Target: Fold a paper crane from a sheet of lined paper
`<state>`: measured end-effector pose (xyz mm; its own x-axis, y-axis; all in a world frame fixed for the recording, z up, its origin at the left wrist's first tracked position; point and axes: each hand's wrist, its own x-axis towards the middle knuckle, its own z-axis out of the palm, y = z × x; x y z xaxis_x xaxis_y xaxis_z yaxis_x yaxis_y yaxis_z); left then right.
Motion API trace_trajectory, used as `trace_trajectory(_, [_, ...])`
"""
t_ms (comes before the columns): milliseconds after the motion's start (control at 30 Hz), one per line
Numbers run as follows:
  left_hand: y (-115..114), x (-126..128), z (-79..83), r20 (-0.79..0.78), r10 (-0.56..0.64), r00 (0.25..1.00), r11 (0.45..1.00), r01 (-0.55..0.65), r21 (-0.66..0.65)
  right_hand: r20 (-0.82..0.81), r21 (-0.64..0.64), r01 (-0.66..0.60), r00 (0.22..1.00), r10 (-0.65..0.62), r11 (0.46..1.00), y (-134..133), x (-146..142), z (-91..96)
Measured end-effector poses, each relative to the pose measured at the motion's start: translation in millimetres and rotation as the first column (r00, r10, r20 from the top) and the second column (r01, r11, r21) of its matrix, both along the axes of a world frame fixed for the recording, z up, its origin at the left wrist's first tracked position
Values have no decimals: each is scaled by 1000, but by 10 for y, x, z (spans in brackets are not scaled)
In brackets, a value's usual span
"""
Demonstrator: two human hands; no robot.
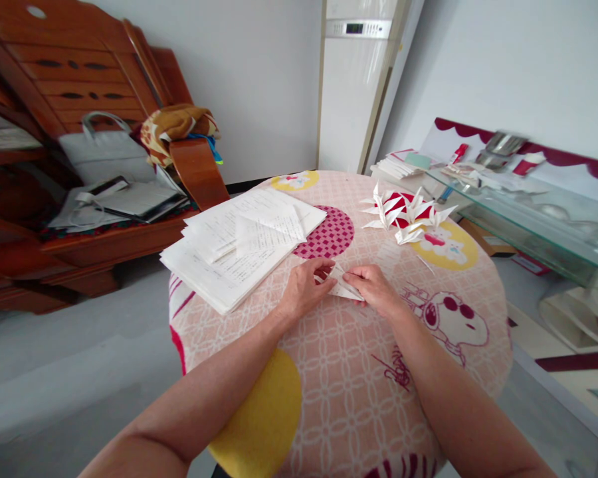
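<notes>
Reaching over the desk (339,392) from its near edge, left hand (305,287) arched inward, right hand (376,287) knuckles uppermost; fingers of both pinch the folded paper (343,288) about midway between left and right edges.

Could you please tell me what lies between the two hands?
In the head view, a folded paper lies between the left hand and the right hand, touching both.

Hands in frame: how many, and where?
2. The left hand is at the left side of the folded paper; the right hand is at its right. Some fingers are hidden, but both hands show.
</notes>
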<state>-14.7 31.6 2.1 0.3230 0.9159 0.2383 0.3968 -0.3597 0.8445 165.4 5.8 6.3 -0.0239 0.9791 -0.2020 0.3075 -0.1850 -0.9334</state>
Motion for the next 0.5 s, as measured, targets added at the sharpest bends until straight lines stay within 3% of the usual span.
trace_trajectory(100, [-1, 6, -35, -35, -3, 999, 1000, 4, 5, 45, -10, -19, 999, 19, 1000, 3, 14, 0])
trace_trajectory(233, [12, 21, -104, -179, -22, 984, 999, 28, 35, 266, 160, -87, 963, 42, 983, 20, 34, -25])
trace_trajectory(333, [26, 30, -127, -242, -21, 970, 997, 39, 68, 460, 278, -124, 888, -19, 953, 32, 26, -31])
trace_trajectory(500, [25, 49, -121, -253, -10, 967, 996, 33, 86, 675, 265, -153, 734, -70, 952, 26, -5, -5])
